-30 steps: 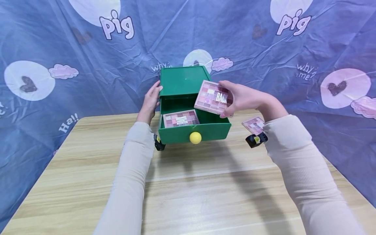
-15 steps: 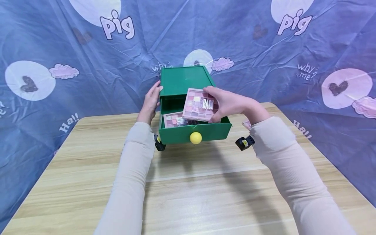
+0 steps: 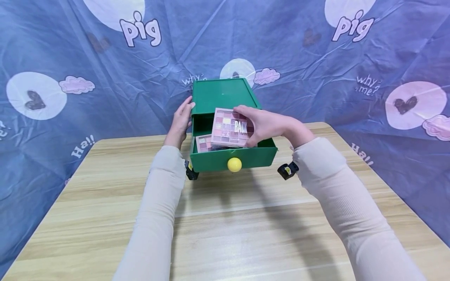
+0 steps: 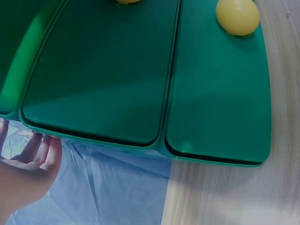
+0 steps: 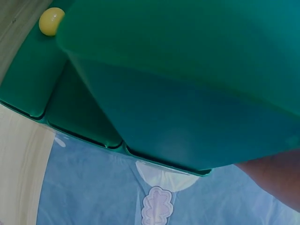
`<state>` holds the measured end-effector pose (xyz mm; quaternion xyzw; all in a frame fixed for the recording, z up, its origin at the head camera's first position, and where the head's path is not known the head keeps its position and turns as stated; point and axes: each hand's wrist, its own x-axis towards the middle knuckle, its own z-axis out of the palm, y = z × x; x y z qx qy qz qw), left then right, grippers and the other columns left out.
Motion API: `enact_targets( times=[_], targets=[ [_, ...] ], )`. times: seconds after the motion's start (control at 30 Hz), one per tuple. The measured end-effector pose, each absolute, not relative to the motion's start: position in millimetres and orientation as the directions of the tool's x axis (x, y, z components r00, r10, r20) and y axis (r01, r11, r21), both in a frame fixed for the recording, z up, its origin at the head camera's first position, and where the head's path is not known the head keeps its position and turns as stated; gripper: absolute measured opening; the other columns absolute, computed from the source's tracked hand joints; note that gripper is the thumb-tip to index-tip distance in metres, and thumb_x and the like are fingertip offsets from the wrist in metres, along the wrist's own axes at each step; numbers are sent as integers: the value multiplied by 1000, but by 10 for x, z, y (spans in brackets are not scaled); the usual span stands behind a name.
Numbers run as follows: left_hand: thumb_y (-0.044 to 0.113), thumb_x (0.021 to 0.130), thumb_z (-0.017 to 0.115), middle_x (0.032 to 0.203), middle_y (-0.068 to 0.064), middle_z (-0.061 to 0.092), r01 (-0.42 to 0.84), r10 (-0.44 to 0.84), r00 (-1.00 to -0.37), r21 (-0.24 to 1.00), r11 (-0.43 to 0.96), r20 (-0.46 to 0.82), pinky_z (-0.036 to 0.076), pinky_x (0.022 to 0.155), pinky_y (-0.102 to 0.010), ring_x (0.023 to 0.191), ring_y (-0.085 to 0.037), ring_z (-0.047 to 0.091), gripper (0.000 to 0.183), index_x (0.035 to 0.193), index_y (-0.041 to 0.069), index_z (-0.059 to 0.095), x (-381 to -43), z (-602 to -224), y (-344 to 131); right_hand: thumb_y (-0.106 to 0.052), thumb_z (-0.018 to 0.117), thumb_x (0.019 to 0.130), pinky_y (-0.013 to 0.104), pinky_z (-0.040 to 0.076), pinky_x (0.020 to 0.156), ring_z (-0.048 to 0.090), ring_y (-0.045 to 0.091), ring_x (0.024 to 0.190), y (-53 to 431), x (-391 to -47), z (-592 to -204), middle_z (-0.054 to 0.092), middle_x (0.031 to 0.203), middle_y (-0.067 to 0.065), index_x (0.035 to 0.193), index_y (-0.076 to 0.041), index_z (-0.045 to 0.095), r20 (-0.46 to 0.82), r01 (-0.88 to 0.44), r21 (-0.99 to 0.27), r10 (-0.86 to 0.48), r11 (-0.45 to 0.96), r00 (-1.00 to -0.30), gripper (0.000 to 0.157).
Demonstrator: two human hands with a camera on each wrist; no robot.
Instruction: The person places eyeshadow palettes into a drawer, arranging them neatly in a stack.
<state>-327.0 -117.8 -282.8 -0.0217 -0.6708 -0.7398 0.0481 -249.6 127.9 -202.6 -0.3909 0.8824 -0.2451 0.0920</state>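
Observation:
A green drawer cabinet (image 3: 225,95) stands at the back of the table with its top drawer (image 3: 211,162) pulled out. My left hand (image 3: 180,121) rests against the cabinet's left side; the left wrist view shows its fingers (image 4: 52,154) lying along that wall. Over the drawer, my right hand (image 3: 265,125) grips a pink eyeshadow palette (image 3: 226,130) by its right edge, tilted, its lower side dipping behind the drawer front. Another eyeshadow palette (image 3: 202,144) lies inside the drawer, partly covered by the held one. In the right wrist view the drawer hides most of my right hand.
A yellow knob (image 3: 234,164) sticks out from the drawer front. Closed lower drawers (image 4: 98,79) show in the left wrist view. Beside my right sleeve a sliver of another palette (image 3: 291,148) shows on the wooden table (image 3: 225,242). A blue printed cloth (image 3: 302,58) hangs behind.
My right hand has carried the palette left and down, from the drawer's upper right to over its middle, covering more of the palette inside. My left hand has stayed put.

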Motion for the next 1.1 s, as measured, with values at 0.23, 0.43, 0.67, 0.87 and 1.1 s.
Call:
enact_targets(
  times=[0.23,0.43,0.67,0.87,1.1],
  targets=[
    [37,83,51,126,-1,43,92,-38,-995,991,-95,89,28,91,-41,110,-14,40,47,129,32,41,-3296,-2837,-1195,-9,75,59,33,31,82,34,20,97,1244,-2526,-2026,35,116,8,132,-2,23,15,-644,-528,-753,553,-658,90],
    [37,83,50,126,-2,42,93,-34,-995,992,-90,90,28,91,-41,110,-16,40,49,130,30,40,-3301,-2826,-1194,-9,75,59,32,30,84,35,19,98,1223,-2539,-2029,36,116,7,132,-2,24,-2,-636,-532,-753,558,-658,89],
    [41,81,52,125,-3,42,108,-43,-994,990,-87,105,28,91,-41,109,-16,39,47,126,33,44,-3256,-2816,-1182,-9,72,64,31,33,83,37,20,97,1142,-2557,-2083,39,117,8,134,-1,23,-77,-599,-543,-745,588,-662,85],
    [37,83,51,126,-2,41,104,-38,-994,991,-87,101,29,90,-40,109,-16,41,47,129,31,42,-3266,-2823,-1188,-8,70,68,33,31,88,37,22,102,1047,-2600,-2149,38,121,11,133,3,23,-107,-621,-533,-774,574,-624,81],
    [36,83,50,129,-2,40,95,-33,-995,992,-87,92,27,92,-42,112,-15,38,48,130,30,40,-3285,-2826,-1194,-12,71,68,34,29,91,36,23,104,949,-2644,-2213,38,121,12,130,4,26,-101,-676,-478,-799,561,-592,78]
  ],
)
